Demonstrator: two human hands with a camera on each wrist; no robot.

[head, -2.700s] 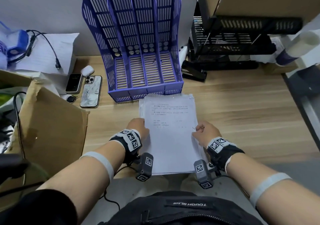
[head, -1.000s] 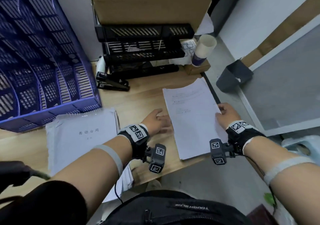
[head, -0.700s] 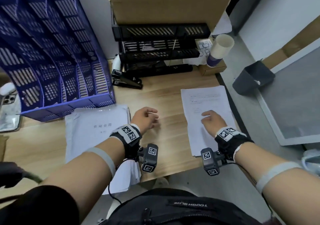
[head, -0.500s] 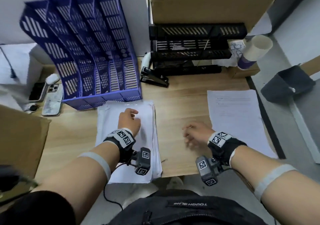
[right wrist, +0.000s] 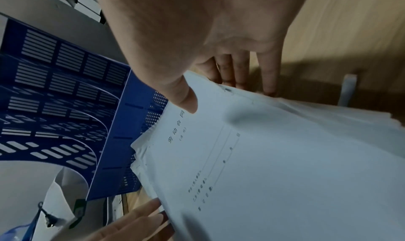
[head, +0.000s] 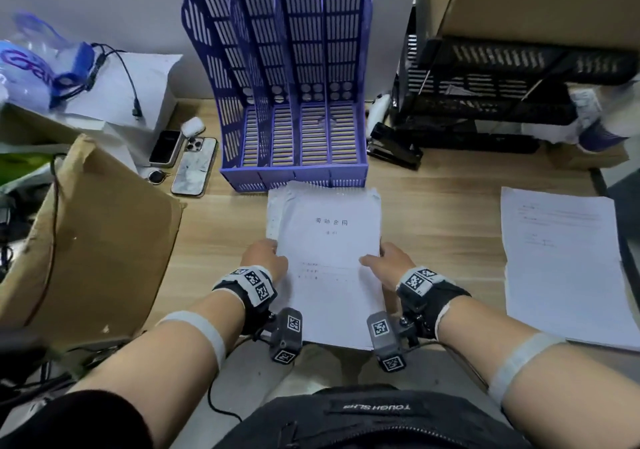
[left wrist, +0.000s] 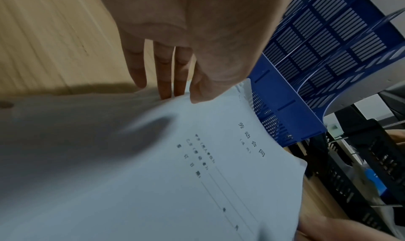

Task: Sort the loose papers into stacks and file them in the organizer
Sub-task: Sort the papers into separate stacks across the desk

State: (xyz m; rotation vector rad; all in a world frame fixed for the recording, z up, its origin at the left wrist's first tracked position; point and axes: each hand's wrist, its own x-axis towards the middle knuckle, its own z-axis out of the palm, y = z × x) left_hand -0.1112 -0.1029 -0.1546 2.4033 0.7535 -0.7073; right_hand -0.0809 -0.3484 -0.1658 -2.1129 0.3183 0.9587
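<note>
A stack of white papers (head: 325, 258) lies on the desk in front of the blue slotted organizer (head: 277, 85), a title page on top. My left hand (head: 265, 258) pinches its left edge, thumb (left wrist: 203, 88) on top and fingers (left wrist: 162, 75) tucked under the upper sheets (left wrist: 197, 158). My right hand (head: 388, 261) pinches the right edge the same way, thumb (right wrist: 184, 99) on the page (right wrist: 263, 158) and fingers (right wrist: 236, 71) beneath. How many sheets they hold is hidden. Another printed sheet pile (head: 561, 268) lies flat at the desk's right edge. The organizer's slots (left wrist: 328, 71) hold nothing.
A cardboard box (head: 86, 241) stands at the left. Two phones (head: 194, 164) and an earbud case lie left of the organizer. A black stapler (head: 394, 151) and a black tray rack (head: 485, 95) sit at its right. Bare wood shows between the two paper piles.
The right hand let go of the sheet laid at the right edge. Both hands returned to the stack in front of the organizer and took its side edges. My view swung back left.
</note>
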